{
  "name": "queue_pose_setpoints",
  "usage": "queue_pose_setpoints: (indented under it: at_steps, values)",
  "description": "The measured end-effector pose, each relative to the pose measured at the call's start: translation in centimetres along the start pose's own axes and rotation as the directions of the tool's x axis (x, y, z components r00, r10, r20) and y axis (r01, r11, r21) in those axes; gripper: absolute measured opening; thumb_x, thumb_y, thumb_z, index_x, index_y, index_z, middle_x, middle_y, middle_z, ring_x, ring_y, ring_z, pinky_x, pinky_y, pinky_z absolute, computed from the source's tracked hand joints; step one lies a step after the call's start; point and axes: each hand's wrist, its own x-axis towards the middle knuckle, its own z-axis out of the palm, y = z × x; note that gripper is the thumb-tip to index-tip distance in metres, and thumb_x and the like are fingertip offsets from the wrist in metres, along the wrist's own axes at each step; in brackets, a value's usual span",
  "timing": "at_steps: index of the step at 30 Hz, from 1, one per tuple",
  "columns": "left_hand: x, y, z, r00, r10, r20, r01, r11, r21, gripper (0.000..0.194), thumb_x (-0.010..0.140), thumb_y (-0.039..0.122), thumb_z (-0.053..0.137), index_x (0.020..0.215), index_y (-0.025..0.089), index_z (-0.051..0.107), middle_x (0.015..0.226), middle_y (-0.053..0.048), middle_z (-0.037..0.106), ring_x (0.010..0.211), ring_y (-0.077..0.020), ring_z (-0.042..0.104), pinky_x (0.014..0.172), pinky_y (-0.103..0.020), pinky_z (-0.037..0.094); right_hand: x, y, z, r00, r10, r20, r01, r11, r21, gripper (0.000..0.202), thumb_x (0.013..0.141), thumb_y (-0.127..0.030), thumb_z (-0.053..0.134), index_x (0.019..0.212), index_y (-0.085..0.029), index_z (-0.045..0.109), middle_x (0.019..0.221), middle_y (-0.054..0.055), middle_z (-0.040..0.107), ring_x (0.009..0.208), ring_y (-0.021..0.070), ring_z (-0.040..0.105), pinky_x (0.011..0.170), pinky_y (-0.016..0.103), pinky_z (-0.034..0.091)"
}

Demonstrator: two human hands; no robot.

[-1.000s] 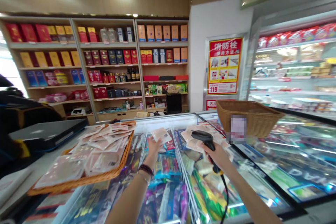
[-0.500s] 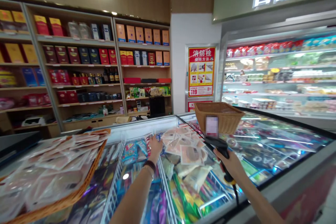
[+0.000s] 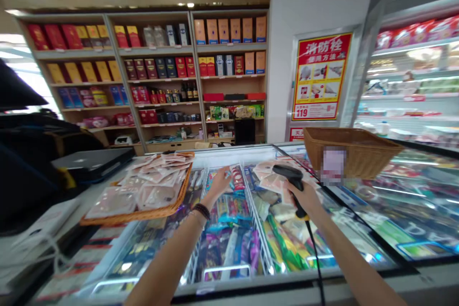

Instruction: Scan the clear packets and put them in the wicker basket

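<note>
My right hand (image 3: 304, 196) is wrapped around the handle of a black barcode scanner (image 3: 289, 173), whose cord hangs down from the grip. The scanner is held above the freezer, its head pointing left. My left hand (image 3: 219, 183), with a dark bead bracelet at the wrist, reaches into a white wire compartment. Its fingers are stretched out beside a red and white ice cream packet (image 3: 237, 179); whether they touch it, I cannot tell. Blue packets (image 3: 229, 208) lie nearer in the same compartment. Flat clear packets (image 3: 267, 177) rest behind the scanner.
An orange-brown wicker tray (image 3: 172, 209) of flat packets sits on the freezer's left. A brown basket (image 3: 369, 158) stands on the right. Wire dividers (image 3: 256, 222) separate the compartments. Shelves (image 3: 158, 122) of boxes and a fire hydrant poster (image 3: 322, 76) stand behind.
The view has turned left and shows more of the tray side. My left hand has shifted to the left of the red packet. The scanner now sits in front of the flat packets, away from the basket.
</note>
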Motion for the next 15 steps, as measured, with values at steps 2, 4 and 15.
queue_pose_setpoints:
  at_steps: [2, 4, 15]
  values:
    - [0.2, 1.1, -3.1, 0.999, 0.042, -0.028, -0.041, 0.999, 0.029, 0.032, 0.073, 0.023, 0.078, 0.105, 0.020, 0.075, 0.113, -0.013, 0.077, 0.097, -0.0251, 0.072, 0.099, -0.043, 0.059, 0.3, -1.5, 2.8, 0.998, 0.002, 0.065, -0.004, 0.999, 0.037, 0.038, 0.082, -0.055, 0.066, 0.062, -0.025, 0.052, 0.040, -0.002, 0.053, 0.035, 0.0138, 0.050, 0.041, 0.025, 0.039]
    - [0.2, 2.0, -6.7, 0.990, 0.107, -0.089, -0.099, 0.991, 0.086, 0.030, 0.076, 0.020, 0.074, 0.106, 0.021, 0.075, 0.114, -0.012, 0.076, 0.098, -0.0244, 0.071, 0.100, -0.043, 0.058, 0.3, -2.9, 5.8, 0.992, -0.005, 0.123, -0.007, 0.995, 0.099, 0.038, 0.081, -0.055, 0.068, 0.064, -0.026, 0.052, 0.041, -0.002, 0.053, 0.035, 0.0143, 0.050, 0.040, 0.026, 0.039]
    - [-1.1, 2.1, -22.4, 0.839, 0.094, -0.536, 0.362, 0.639, 0.679, 0.059, 0.087, 0.030, 0.070, 0.139, 0.007, 0.054, 0.147, -0.029, 0.059, 0.146, -0.0400, 0.051, 0.121, -0.052, 0.035, -2.1, -6.7, 18.0, 0.917, -0.124, 0.380, 0.064, 0.984, 0.166, 0.036, 0.083, -0.054, 0.069, 0.067, -0.027, 0.051, 0.048, -0.003, 0.057, 0.037, 0.0155, 0.053, 0.042, 0.028, 0.042]
